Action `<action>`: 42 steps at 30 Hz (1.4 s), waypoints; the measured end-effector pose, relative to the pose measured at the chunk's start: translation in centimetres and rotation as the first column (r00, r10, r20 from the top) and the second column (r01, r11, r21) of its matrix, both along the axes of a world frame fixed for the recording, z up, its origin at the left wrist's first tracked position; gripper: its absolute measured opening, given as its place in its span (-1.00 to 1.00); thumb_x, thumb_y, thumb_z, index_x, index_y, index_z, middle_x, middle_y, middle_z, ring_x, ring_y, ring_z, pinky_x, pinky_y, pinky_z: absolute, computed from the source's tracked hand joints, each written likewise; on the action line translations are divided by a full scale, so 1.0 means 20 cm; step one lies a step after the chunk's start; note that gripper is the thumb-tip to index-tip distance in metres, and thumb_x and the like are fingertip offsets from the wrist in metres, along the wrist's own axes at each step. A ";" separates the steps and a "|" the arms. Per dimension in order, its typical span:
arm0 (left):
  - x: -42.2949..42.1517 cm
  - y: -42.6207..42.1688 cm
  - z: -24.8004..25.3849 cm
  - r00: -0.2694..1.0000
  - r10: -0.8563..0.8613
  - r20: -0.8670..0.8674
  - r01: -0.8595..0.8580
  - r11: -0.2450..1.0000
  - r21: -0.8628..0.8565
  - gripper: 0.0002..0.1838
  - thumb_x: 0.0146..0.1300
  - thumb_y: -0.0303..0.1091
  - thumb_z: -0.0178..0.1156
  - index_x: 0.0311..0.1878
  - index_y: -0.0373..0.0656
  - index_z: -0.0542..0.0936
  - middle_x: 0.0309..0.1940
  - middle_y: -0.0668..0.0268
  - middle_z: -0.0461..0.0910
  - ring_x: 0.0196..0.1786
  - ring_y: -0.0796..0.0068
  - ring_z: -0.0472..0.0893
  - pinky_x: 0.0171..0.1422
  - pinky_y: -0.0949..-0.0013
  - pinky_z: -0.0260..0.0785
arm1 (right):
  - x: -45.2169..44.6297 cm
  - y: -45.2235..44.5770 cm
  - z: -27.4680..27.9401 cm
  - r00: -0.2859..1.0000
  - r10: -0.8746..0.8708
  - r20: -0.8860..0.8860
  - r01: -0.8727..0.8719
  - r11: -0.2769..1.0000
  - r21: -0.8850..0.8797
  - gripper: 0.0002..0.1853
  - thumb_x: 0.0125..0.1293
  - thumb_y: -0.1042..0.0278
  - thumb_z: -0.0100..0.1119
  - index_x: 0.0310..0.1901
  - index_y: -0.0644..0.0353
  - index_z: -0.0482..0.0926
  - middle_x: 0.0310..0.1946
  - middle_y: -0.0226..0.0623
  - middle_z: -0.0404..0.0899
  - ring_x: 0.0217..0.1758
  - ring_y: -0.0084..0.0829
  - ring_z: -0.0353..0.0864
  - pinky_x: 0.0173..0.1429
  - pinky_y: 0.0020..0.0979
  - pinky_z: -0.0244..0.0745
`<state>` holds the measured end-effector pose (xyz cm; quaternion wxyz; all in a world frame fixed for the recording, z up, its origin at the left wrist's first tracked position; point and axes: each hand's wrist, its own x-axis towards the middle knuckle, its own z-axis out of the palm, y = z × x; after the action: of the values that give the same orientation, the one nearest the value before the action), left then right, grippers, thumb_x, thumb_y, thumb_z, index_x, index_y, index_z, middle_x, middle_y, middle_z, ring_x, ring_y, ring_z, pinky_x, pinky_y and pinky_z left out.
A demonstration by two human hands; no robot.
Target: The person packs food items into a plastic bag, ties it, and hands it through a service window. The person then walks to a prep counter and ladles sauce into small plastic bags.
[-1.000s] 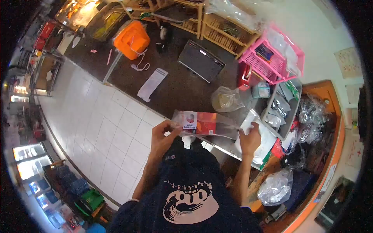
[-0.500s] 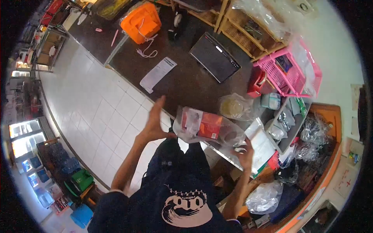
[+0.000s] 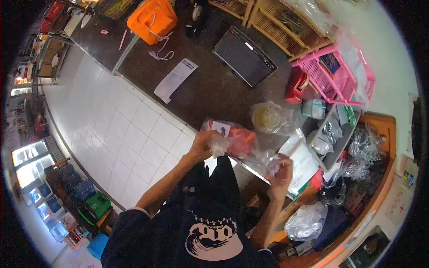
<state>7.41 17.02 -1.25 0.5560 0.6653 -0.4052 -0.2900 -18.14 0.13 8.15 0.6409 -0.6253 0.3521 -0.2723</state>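
A red packet with a white label lies inside a clear plastic bag, held low at the front edge of the dark counter. My left hand is closed on the bag's left end, where the plastic bunches up. At the other end, my right hand has its fingers closed around the crumpled plastic. Just beyond the bag, another clear bag with a round yellowish thing rests on the counter. White sheets lie beside my right hand.
On the dark counter are a paper slip, a black flat device, an orange container, a red tape dispenser and a pink basket. A grey tray holds plastic packets at the right.
My left hand has come back from open beside the bag and closed on its left end. The plastic at both ends is now more bunched. The camera view has shifted slightly.
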 end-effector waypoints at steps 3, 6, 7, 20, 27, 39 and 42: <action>0.04 0.00 -0.07 0.983 -0.098 0.153 0.087 0.993 0.074 -0.56 -0.05 -0.30 0.55 -0.06 -0.16 0.66 -0.11 0.19 0.73 -0.01 0.18 0.73 0.09 0.16 0.58 | -0.05 -0.15 -0.17 0.958 0.195 -0.210 -0.208 0.977 -0.045 0.01 -0.03 0.11 0.60 0.43 0.18 0.25 0.37 -0.14 0.32 0.29 -0.25 0.42 0.28 -0.25 0.44; 0.10 -0.09 0.10 0.958 -0.078 0.274 0.052 0.993 0.102 -0.57 -0.07 -0.32 0.53 -0.08 -0.13 0.68 -0.03 0.18 0.70 0.15 0.11 0.65 0.27 0.06 0.46 | 0.01 -0.18 -0.61 0.734 0.228 -0.640 -0.576 0.707 -0.409 0.03 0.01 0.05 0.49 0.49 0.15 0.17 0.38 0.00 0.31 0.42 -0.09 0.38 0.36 -0.09 0.41; 0.11 -0.09 0.08 0.948 -0.078 0.310 0.043 0.992 0.118 -0.58 -0.08 -0.32 0.52 -0.08 -0.12 0.69 0.00 0.17 0.69 0.20 0.09 0.62 0.33 0.03 0.43 | 0.10 -0.13 -0.64 0.712 0.190 -0.676 -0.620 0.620 -0.480 -0.14 0.14 0.07 0.40 0.45 0.14 0.25 0.30 -0.01 0.43 0.36 -0.11 0.45 0.30 -0.09 0.46; -0.01 -0.13 0.03 0.961 -0.148 0.232 0.128 0.987 0.098 -0.42 -0.03 -0.14 0.48 0.05 -0.20 0.59 -0.07 0.19 0.64 0.03 0.06 0.63 0.17 0.06 0.46 | 0.47 0.10 -0.41 0.785 0.283 -0.551 -0.529 0.769 -0.359 -0.62 0.17 0.18 0.35 0.00 0.08 0.54 -0.08 -0.11 0.56 0.08 0.01 0.54 0.33 0.11 0.35; -0.24 -0.14 -0.14 0.970 -0.110 0.218 0.061 0.974 0.220 -0.54 0.11 -0.10 0.34 -0.02 -0.22 0.60 -0.12 0.15 0.62 0.00 0.08 0.60 0.18 0.08 0.42 | 0.29 0.26 0.35 0.604 0.620 -0.501 -0.763 0.632 -0.138 -0.46 0.23 0.32 0.37 0.24 0.28 0.53 0.09 -0.06 0.67 0.14 -0.18 0.66 0.30 -0.13 0.50; -0.07 0.42 0.73 0.994 0.097 -0.050 -0.104 0.982 -0.159 -0.67 0.25 -0.16 0.17 -0.11 -0.25 0.60 -0.19 0.12 0.60 -0.05 0.11 0.58 0.07 0.14 0.42 | 0.39 0.23 -0.65 0.597 0.359 0.718 -0.798 0.174 0.577 -0.04 0.24 -0.30 0.31 0.48 0.20 0.24 0.39 0.00 0.38 0.43 -0.17 0.41 0.46 -0.11 0.34; 0.02 0.49 1.12 0.976 0.215 0.028 -0.202 0.948 -0.245 -0.69 0.28 -0.18 0.13 -0.14 -0.26 0.60 -0.20 0.11 0.60 -0.06 0.11 0.58 0.04 0.16 0.42 | 0.68 0.12 -0.26 0.306 0.846 0.438 -0.943 0.207 0.259 -0.04 0.26 -0.28 0.28 0.51 0.19 0.20 0.46 -0.04 0.29 0.52 -0.15 0.29 0.53 -0.07 0.23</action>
<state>7.77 26.92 21.21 0.6488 0.6396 -0.3799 -0.1602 -4.49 2.58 3.02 0.8397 -0.5025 -0.0898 0.1854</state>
